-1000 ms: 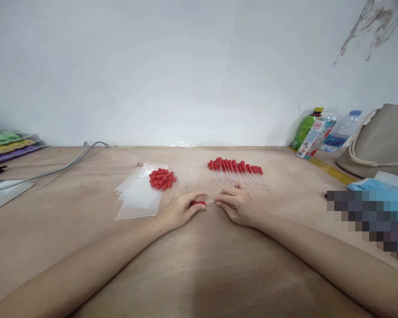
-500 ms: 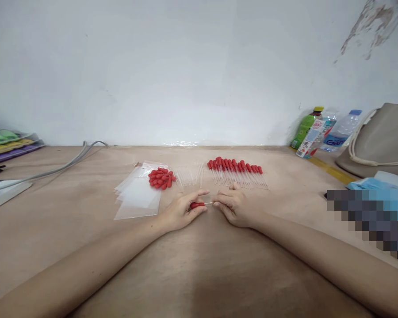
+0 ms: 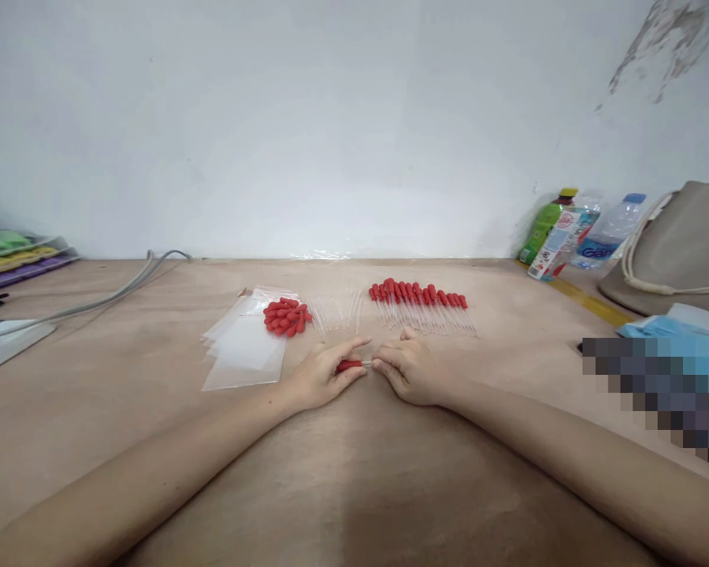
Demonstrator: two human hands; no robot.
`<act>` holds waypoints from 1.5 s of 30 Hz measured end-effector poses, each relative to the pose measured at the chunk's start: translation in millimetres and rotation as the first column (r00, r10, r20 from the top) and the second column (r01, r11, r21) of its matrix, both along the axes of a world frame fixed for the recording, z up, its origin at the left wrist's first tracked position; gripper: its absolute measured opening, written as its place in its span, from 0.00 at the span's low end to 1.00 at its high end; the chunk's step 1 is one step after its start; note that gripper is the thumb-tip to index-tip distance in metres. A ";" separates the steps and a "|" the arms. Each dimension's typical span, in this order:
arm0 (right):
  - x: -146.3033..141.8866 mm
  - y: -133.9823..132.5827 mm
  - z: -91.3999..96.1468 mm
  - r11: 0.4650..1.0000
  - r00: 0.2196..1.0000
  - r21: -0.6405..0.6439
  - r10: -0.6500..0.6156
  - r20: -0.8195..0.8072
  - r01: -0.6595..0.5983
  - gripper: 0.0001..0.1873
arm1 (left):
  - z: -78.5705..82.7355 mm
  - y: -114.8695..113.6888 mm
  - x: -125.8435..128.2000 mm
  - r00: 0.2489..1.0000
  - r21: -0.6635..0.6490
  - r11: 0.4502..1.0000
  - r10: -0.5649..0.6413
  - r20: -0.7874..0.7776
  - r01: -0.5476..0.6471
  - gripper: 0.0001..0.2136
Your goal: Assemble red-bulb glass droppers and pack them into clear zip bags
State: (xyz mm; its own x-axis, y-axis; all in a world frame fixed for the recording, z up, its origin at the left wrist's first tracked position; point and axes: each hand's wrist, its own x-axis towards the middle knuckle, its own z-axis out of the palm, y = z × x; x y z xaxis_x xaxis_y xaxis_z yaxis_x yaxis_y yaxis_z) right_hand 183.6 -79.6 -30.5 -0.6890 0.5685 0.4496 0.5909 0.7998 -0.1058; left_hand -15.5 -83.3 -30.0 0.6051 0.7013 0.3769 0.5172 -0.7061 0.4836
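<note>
Hands, two, near each other but apart: left hand [image 3: 324,375], curled round one red bulb [image 3: 349,365], forefinger extended; right hand [image 3: 412,368], fingertips pinched on a clear tube [image 3: 366,363] whose exposed end meets that bulb, midway between the hands. Beyond, on the table [image 3: 354,472], left to right: bags [image 3: 245,358], overlapping; loose bulbs [image 3: 287,316], heaped; bare tubes [image 3: 335,309]; droppers [image 3: 417,294], red-topped, in a row

Your right hand [image 3: 410,368] hides one end of the clear tube [image 3: 366,363]; your left hand [image 3: 322,376] partly covers the red bulb [image 3: 349,365]. The right edge cuts off the beige bag [image 3: 679,248]; pixelation masks the dark object [image 3: 655,386] below it. The loose tubes [image 3: 350,307] are too fine to count.
</note>
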 end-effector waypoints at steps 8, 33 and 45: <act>2.6 -3.4 28.7 0.994 0.987 -0.084 -0.060 0.148 0.073 0.13 | 1.8 1.5 2.6 0.993 -0.028 0.993 0.115 0.033 -0.114 0.17; -26.4 94.9 16.5 0.650 0.655 -0.106 -0.756 0.018 0.753 0.18 | 2.2 2.1 1.9 0.997 -0.191 0.978 0.076 -0.029 -0.080 0.08; -56.3 72.6 20.1 0.684 0.711 -0.193 -0.680 0.180 0.703 0.16 | 3.0 5.2 -0.1 0.981 0.033 0.983 0.185 -0.053 -0.183 0.06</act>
State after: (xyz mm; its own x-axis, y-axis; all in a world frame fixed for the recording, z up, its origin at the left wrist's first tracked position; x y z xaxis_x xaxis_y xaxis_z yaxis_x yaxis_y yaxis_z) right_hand 127.4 -7.0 -10.4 -0.0863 0.9761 0.1995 0.9816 0.1175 -0.1503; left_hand -15.6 -78.1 -27.0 0.4874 0.7921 0.3675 0.6649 -0.6095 0.4318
